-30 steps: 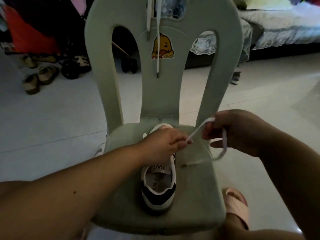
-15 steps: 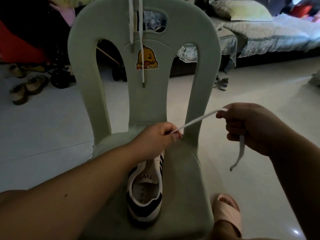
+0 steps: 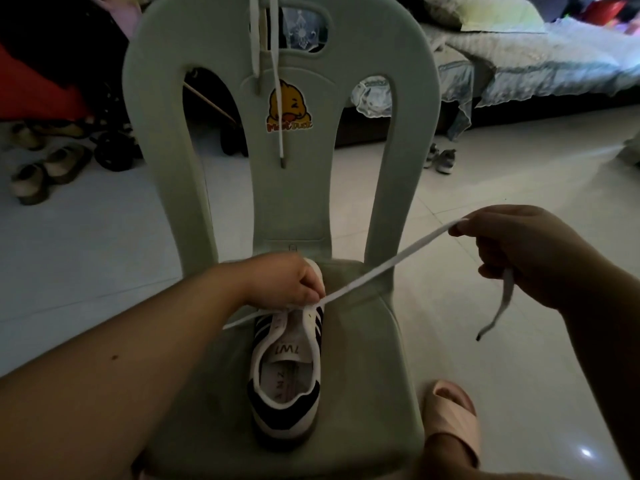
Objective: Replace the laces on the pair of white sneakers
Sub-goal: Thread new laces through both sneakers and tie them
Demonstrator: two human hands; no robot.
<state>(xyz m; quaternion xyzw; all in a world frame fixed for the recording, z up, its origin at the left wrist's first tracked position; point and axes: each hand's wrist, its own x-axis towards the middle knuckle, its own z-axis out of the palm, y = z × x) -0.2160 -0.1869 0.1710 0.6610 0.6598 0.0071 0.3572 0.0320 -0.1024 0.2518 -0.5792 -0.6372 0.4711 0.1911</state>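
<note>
On the chair seat stands a white sneaker; the left hand pinches its lace at the eyelets, the right hand grips the free end.

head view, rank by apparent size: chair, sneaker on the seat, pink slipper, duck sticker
1. chair
2. sneaker
3. pink slipper, partly covered by the foot in it, so only its visible part counts
4. duck sticker, which is farther from the camera

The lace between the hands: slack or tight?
Tight: the lace runs straight from the left hand, at the sneaker, to the right hand; its end dangles.
</note>
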